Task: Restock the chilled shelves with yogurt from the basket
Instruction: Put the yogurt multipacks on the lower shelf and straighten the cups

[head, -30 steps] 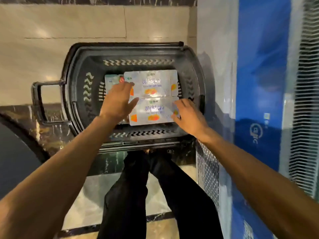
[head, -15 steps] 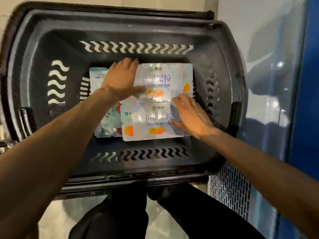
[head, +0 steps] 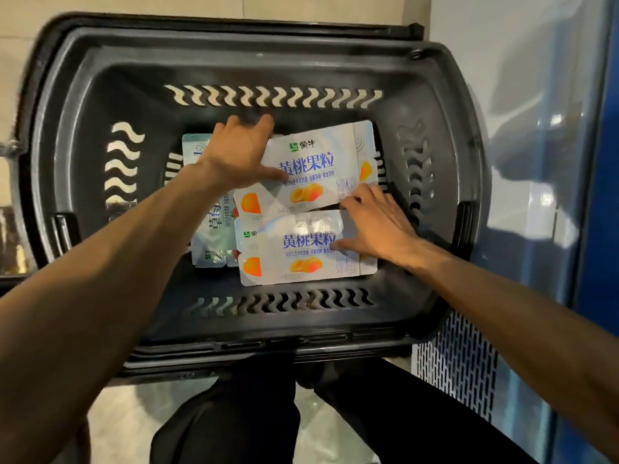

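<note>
A black plastic basket (head: pixel 100 95) holds three flat yogurt multipacks. The upper peach pack (head: pixel 318 162) lies tilted, overlapping the lower peach pack (head: pixel 294 259). A strawberry pack (head: pixel 214 236) lies partly under them at the left. My left hand (head: pixel 237 152) grips the upper peach pack's left end, thumb across its top and fingers over its far edge. My right hand (head: pixel 375 226) rests at the right side, fingertips at the upper pack's near edge and thumb flat on the lower pack.
A chiller cabinet with a blue panel (head: pixel 596 229) and a perforated vent (head: pixel 455 363) stands right of the basket. My dark trouser legs (head: pixel 254 423) are below the basket on a pale tiled floor (head: pixel 114 423). A tiled wall (head: pixel 167 8) lies beyond.
The view has closed in on the basket. My left hand has slid over the upper pack's left end, and that pack has tilted. My right hand has shifted slightly toward the gap between the packs.
</note>
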